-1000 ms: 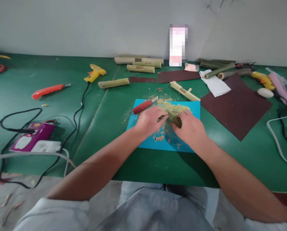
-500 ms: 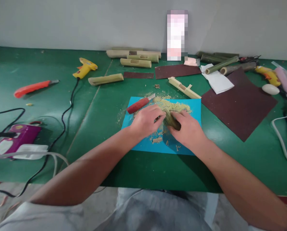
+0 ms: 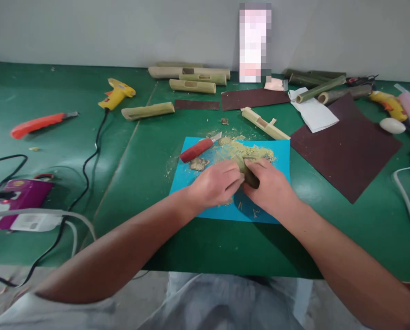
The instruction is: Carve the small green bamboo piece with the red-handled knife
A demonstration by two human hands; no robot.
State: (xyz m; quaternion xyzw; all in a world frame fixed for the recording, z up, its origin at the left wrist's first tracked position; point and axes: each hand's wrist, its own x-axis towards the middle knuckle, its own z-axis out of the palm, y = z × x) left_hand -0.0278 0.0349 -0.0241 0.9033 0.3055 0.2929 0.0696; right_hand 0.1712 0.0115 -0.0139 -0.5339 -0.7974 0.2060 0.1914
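Note:
My right hand (image 3: 271, 185) is wrapped round a short greenish bamboo piece (image 3: 249, 176), its open end showing dark under the fingers. My left hand (image 3: 218, 183) is closed against the left side of that piece, fingers curled; whatever is pinched in them is hidden. Both hands are over a blue sheet (image 3: 205, 211) strewn with pale bamboo dust (image 3: 253, 150). A red-handled craft knife (image 3: 198, 149) lies at its upper left, above a small worn brown square (image 3: 198, 164).
Several cut bamboo tubes (image 3: 194, 87) lie at the back. A notched bamboo piece (image 3: 265, 123) sits beyond the sheet, with dark brown sandpaper (image 3: 349, 151) to the right. A yellow glue gun (image 3: 117, 95), an orange knife (image 3: 41, 125) and a purple box with cables (image 3: 22, 197) are left.
My left hand has slid toward me and slightly right along the bamboo, its fingers curling more. The brown square it covered now shows. The right hand keeps its hold.

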